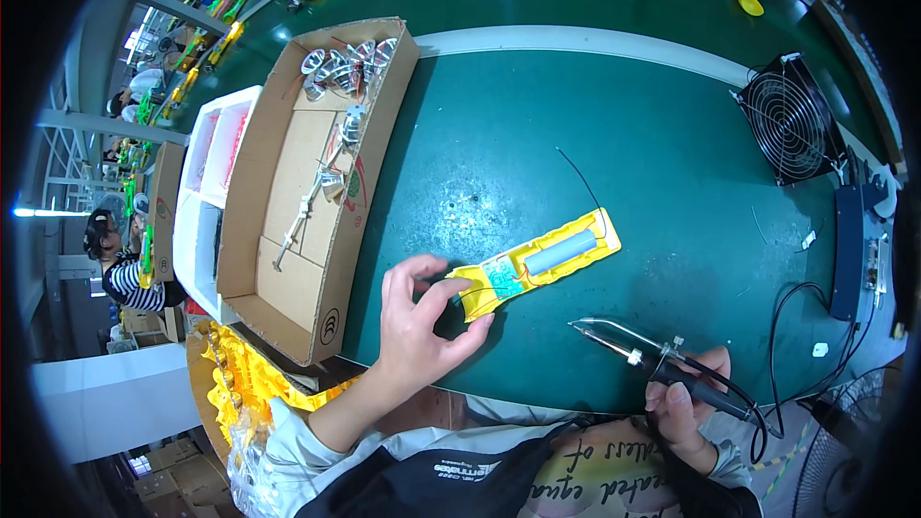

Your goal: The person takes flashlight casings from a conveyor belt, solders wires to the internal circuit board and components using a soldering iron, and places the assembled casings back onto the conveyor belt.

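Note:
A yellow plastic housing (610, 230) lies slantwise on the green bench, open side up. Inside it are a grey cylindrical battery (561, 252) and a small green circuit board (501, 276). One thin black wire rises from the housing's far right end. My left hand (413, 326) has its thumb and index finger at the two sides of the housing's near left end, its other fingers curled loosely. In my right hand (686, 403) is a soldering iron (662, 364) with a curved metal feed tube. Its tip points left, below the housing and apart from it.
A cardboard box (288, 259) at left holds several shiny reflector cups (336, 67). White foam trays (206, 201) stand beyond it, yellow parts (240, 374) below. At right are a black fan (789, 120), a blue station (849, 249) and looping cables (775, 355). Another person (125, 259) sits far left.

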